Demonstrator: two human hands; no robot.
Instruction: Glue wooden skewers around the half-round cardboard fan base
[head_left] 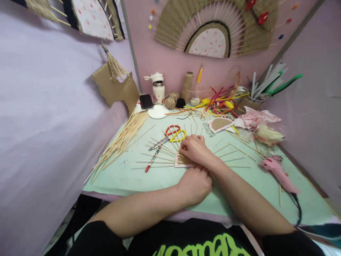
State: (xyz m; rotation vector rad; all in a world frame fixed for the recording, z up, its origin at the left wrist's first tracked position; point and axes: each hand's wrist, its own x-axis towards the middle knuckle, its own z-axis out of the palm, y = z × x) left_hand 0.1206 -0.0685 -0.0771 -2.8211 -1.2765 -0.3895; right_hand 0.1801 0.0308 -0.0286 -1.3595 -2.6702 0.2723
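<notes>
A cardboard half-disc (185, 160) with a pink-and-white edge lies on the table, thin wooden sticks (162, 153) fanning out from it. My left hand (195, 185) is closed at its lower edge, fingers curled against the cardboard. Above it, my right hand (197, 148) bends over the half-disc with its fingers drawn together near the inner stick ends; what its fingertips hold is hidden. Just left of it lie scissors (167, 138) with one red and one yellow handle, touching the sticks. A pen (153, 160) with a red cap lies below the scissors' blades.
A pile of sticks (119, 138) lies at left. At right are a pink glue gun (279, 174) with a black cord and crumpled pink tissue (257, 118). Along the back stand a bottle (158, 93), a twine spool (187, 86) and colored pipe cleaners (220, 97). A finished fan (210, 42) hangs behind.
</notes>
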